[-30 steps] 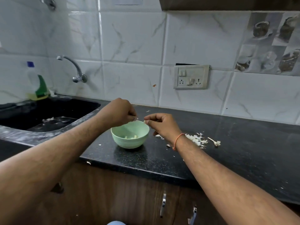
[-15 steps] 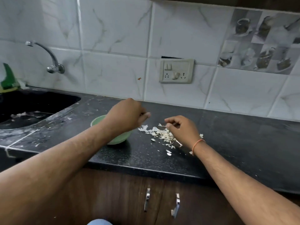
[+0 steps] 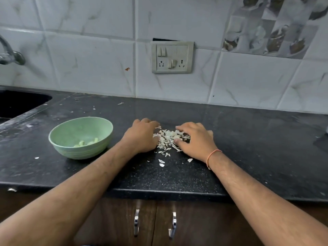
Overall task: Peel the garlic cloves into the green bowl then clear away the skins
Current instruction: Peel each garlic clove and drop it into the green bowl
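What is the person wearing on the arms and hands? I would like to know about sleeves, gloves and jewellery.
Both forearms are bare up to the frame edge, so no sleeves show. No gloves are on the left hand or the right hand, and no rings or watch can be seen. The only item worn is a thin orange thread bracelet around the right wrist.
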